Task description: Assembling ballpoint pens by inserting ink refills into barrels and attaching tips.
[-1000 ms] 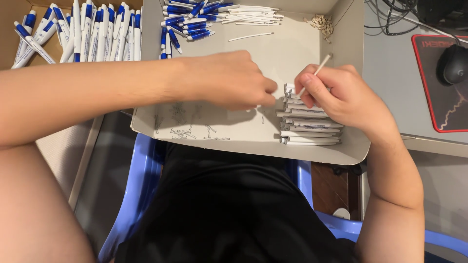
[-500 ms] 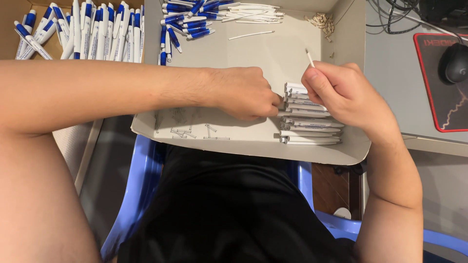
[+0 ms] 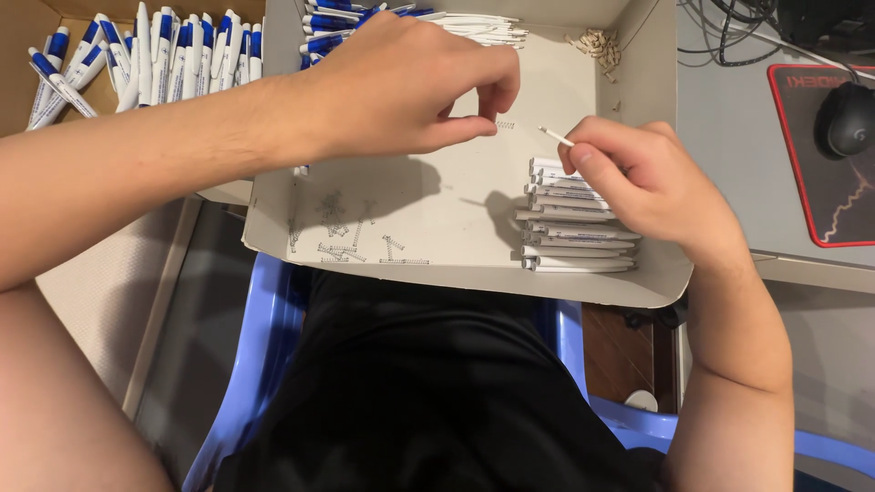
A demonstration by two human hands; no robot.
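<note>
While a stack of white pen barrels (image 3: pixel 576 219) lies in the near right corner of the shallow cardboard tray (image 3: pixel 437 273), the left hand (image 3: pixel 410 87) has lifted from beside it toward the tray's middle, fingers pinching a tiny spring (image 3: pixel 504 125). Right hand (image 3: pixel 643 182) grips a thin white refill (image 3: pixel 556 137), now tipped toward that spring, seemingly for fitting. Loose springs (image 3: pixel 351 237) dot the near left corner; blue-and-white pens (image 3: pixel 337 18) line the far edge.

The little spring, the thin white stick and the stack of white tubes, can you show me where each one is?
little spring (image 3: pixel 504 125): head view, middle of its coil, beside the left hand (image 3: pixel 410 87) fingertips.
thin white stick (image 3: pixel 553 137): head view, its free end.
stack of white tubes (image 3: pixel 570 237): head view, middle of the pile.
</note>
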